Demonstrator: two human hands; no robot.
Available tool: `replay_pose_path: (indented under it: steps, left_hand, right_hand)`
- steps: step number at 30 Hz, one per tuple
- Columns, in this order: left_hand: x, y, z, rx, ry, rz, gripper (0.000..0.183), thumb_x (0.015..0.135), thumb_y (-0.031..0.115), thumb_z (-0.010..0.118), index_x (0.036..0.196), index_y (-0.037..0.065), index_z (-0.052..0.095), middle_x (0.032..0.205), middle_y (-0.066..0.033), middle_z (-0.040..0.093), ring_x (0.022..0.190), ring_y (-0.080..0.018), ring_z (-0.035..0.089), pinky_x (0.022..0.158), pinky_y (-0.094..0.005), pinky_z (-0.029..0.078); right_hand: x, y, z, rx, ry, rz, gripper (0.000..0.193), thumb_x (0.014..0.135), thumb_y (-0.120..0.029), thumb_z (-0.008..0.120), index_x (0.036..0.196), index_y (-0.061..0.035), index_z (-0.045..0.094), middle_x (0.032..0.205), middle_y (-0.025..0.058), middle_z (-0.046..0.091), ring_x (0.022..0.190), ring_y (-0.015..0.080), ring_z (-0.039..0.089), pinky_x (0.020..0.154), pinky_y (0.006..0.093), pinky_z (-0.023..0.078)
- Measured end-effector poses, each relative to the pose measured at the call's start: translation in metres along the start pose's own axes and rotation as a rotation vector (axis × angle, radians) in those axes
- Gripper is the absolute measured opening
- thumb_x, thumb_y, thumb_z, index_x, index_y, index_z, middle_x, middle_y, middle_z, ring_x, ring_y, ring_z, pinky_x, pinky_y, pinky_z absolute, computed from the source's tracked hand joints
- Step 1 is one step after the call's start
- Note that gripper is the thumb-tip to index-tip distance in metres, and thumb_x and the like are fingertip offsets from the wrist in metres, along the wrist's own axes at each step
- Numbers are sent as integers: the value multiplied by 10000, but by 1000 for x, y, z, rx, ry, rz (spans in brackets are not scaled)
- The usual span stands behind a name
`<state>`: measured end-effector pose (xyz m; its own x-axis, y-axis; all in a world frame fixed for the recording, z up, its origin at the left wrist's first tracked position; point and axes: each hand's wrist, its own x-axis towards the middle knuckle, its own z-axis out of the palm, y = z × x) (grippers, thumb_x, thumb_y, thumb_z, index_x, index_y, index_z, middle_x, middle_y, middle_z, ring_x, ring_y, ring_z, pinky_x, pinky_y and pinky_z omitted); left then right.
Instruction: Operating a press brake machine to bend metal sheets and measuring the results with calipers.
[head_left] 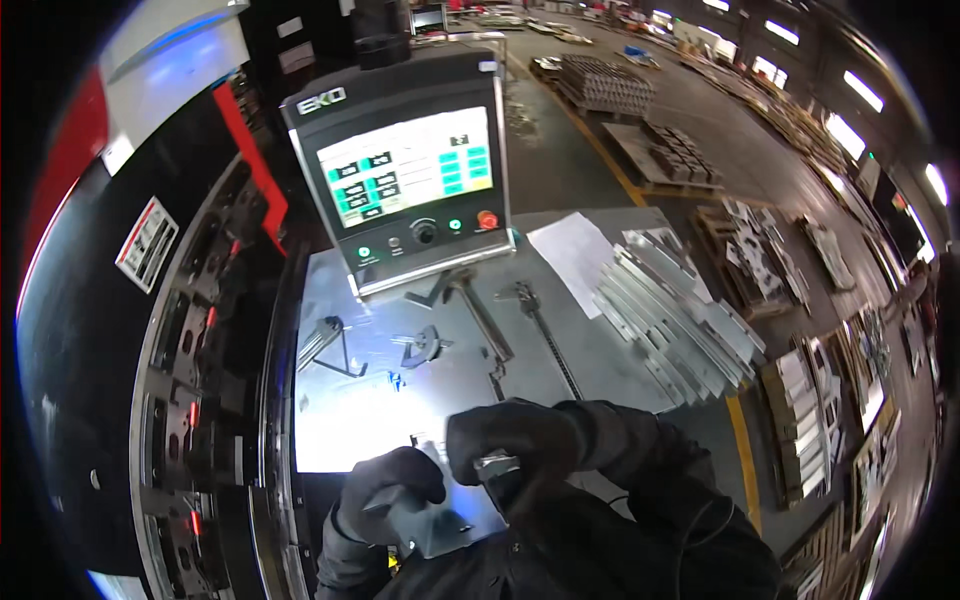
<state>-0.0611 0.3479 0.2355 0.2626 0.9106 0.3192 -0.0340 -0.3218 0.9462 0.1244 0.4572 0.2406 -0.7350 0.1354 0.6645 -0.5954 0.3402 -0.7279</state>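
Both my hands are in dark gloves, close together at the near edge of the metal table (590, 365). My left hand (392, 487) is closed around a shiny bent sheet-metal piece (440, 530) low in front of my body. Just beside it, my right hand (512, 440) is curled shut, with a small silver-edged thing (497, 466) showing under its fingers; its kind is hidden by the glove and blur. Beyond the hands lie a hammer (483, 320), a long caliper-like tool (547, 340), hex keys (325, 348) and a round protractor-like gauge (425, 346).
A control console (405, 170) with a lit screen and red stop button stands at the table's back. Stacked metal strips (675, 325) and white paper (572, 255) lie right. A machine with red clamps (195, 415) runs along the left. Pallets of metal parts (750, 255) stand on the floor.
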Motion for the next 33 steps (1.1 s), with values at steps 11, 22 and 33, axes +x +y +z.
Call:
replay_pose_path:
  steps: [11, 22, 33]
  left_hand:
    - [11, -38, 31, -199, -407, 203, 90, 684, 82, 595, 737, 12, 573, 756, -97, 577, 627, -239, 524, 590, -322, 418]
    - [-9, -59, 43, -301, -503, 379, 96, 712, 84, 579, 782, 20, 568, 741, -94, 564, 595, -246, 499, 575, -331, 402]
    - [-20, -47, 50, -283, -457, 368, 120, 691, 82, 574, 784, 6, 563, 749, -97, 553, 625, -258, 493, 614, -351, 396]
  right_hand:
    - [-65, -3, 26, 13, -147, 82, 241, 710, -127, 641, 918, -50, 546, 824, 44, 555, 713, 222, 496, 655, 328, 387]
    - [-79, -51, 69, 28, 91, 358, 148, 757, -122, 548, 879, -39, 553, 782, 42, 549, 684, 224, 496, 667, 348, 387]
    - [-80, -64, 79, -100, 135, 326, 164, 763, -135, 546, 880, -20, 552, 786, 58, 541, 688, 223, 488, 674, 358, 385]
